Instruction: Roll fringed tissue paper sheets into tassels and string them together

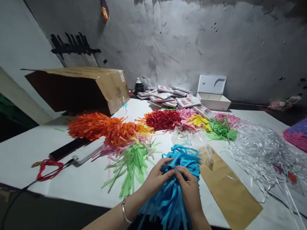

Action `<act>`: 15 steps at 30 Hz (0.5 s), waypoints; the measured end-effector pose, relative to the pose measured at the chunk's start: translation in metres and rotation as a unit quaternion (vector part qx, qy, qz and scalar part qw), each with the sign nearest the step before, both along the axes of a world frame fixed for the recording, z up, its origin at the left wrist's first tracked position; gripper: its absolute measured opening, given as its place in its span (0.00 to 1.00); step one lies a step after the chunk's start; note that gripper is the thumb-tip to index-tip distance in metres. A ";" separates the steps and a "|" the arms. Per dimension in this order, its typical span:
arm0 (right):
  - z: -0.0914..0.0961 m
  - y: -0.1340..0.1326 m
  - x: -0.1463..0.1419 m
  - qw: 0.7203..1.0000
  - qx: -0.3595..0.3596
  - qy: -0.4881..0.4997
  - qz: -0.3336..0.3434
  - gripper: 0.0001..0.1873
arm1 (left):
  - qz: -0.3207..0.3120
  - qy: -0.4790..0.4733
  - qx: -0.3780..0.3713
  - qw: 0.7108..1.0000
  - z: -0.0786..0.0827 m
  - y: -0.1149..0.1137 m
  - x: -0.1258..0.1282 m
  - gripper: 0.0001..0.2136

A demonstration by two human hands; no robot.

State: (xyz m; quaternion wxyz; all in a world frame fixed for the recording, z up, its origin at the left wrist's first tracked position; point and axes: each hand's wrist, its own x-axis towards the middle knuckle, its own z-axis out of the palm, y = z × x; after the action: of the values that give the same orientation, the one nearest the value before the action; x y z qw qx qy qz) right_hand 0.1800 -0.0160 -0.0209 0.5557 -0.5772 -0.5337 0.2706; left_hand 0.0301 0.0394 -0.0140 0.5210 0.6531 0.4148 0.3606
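A bunch of blue paper tassels (171, 201) lies at the table's front edge, its strips hanging down over it. My left hand (159, 174) grips the bunch near its middle, thumb toward the other hand. From the right side, my right hand (189, 187) pinches the same spot, so the two thumbs nearly meet. Whatever small part sits between the fingertips is hidden. Light green tassels (133, 166) are spread to the left of my hands. Beyond the blue bunch lies a clear plastic bag (192, 139), and a brown paper sheet (230, 185) is to the right.
Orange tassels (96, 126) and red tassels (164, 119) run across the table, with green ones (220, 129) farther right. Silver tinsel (261, 153) covers the right side. At the back stand a cardboard box (114, 89), a pile of flat packets (168, 95) and a white box (214, 102).
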 end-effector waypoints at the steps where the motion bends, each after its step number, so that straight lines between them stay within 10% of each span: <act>1: 0.001 -0.001 0.001 1.000 -0.005 0.004 0.010 0.17 | 0.008 0.001 0.000 1.000 -0.002 -0.001 0.000 0.21; 10: 0.003 0.005 0.058 0.986 0.017 -0.095 -0.135 0.20 | 0.059 -0.036 0.009 0.998 -0.007 -0.004 -0.004 0.18; 15: 0.007 -0.004 0.060 0.931 0.128 -0.227 -0.256 0.14 | 0.099 -0.081 -0.024 0.991 -0.005 -0.014 -0.003 0.15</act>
State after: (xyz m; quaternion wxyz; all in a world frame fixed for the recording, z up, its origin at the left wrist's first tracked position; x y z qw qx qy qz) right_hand 0.2400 -0.0201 -0.0141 0.5393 -0.6646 -0.5094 -0.0897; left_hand 0.0267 0.0256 -0.0189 0.5302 0.5647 0.4423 0.4521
